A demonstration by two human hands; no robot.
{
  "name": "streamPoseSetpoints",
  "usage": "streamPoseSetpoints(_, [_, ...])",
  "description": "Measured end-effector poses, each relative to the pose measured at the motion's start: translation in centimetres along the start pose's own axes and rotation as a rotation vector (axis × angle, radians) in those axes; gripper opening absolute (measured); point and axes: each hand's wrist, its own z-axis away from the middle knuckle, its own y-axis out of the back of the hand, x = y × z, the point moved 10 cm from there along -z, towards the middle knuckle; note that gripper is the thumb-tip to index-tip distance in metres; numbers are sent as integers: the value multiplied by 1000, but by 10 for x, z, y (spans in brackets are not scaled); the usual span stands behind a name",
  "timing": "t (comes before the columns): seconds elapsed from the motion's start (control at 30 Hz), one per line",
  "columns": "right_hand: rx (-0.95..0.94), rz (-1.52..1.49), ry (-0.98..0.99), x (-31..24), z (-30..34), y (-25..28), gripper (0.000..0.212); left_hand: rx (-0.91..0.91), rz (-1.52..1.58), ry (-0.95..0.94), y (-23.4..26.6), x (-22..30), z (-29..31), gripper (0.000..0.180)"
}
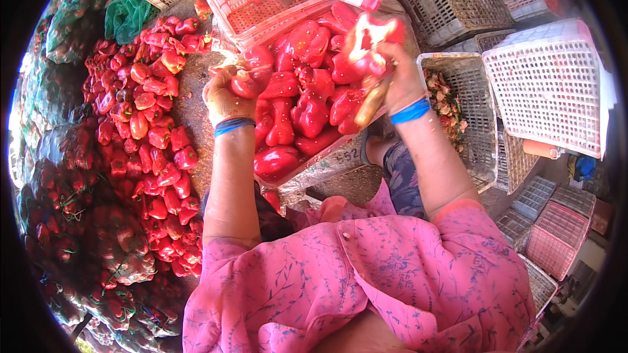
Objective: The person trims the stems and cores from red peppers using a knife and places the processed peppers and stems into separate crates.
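Observation:
My left hand (226,95), in what looks like a knit glove, is closed around a red bell pepper (254,73) at the left rim of a crate. Across from it, my right hand (400,78) grips a cut-open red bell pepper (373,44), its pale inside showing. A yellowish wooden handle (371,103) also sticks out below the right hand's fingers; any blade is hidden. Beneath both hands, red peppers (311,114) with pale seeds scattered on them fill the crate (330,150). Blue bands circle both wrists.
Loose red peppers (147,124) lie heaped at left, beside stacked net sacks of peppers (72,222). A red crate (229,10) stands at the far side. Right of me, a crate (481,91) holds trimmed scraps (445,104), and a white crate (546,85) stands beside it.

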Motion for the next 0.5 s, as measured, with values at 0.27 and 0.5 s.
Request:
streamPoseSetpoints(0.27, [351, 1855, 60, -28, -67, 86, 65, -218, -258, 13, -41, -28, 35, 19])
streamPoseSetpoints(0.5, [94, 2161, 62, 0, -102, 87, 55, -196, -247, 130, -30, -43, 40, 20])
